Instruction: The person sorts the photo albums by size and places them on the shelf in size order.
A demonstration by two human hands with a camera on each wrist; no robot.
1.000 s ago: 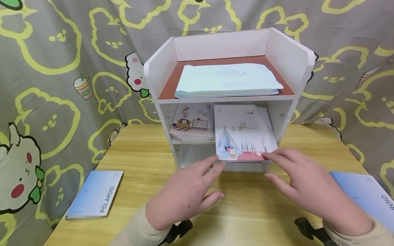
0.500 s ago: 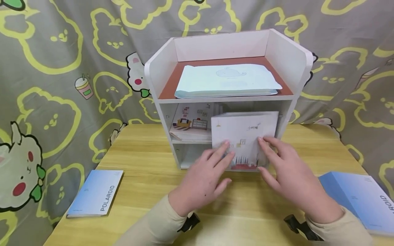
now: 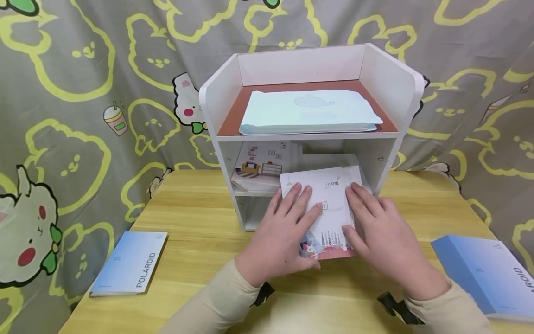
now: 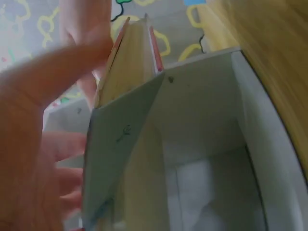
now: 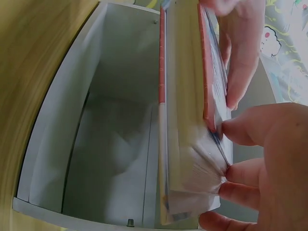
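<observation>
Gripping an illustrated notebook (image 3: 329,204) between both hands (image 3: 333,236), before white shelf (image 3: 308,134)

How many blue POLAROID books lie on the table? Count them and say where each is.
2. One POLAROID book lies flat near the wooden table's left edge; the other POLAROID book lies at the right edge, beside the right hand. More could be out of view.

Hands: two — left hand (image 3: 277,243) and right hand (image 3: 381,236)
White shelf units: one (image 3: 398,83)
Illustrated books: two — one held (image 3: 329,195), one on the middle shelf (image 3: 260,167)
Blue POLAROID books: two (image 3: 129,264) (image 3: 486,273)
Pale envelopes: one (image 3: 308,111)
Wooden tables: one (image 3: 196,218)
</observation>
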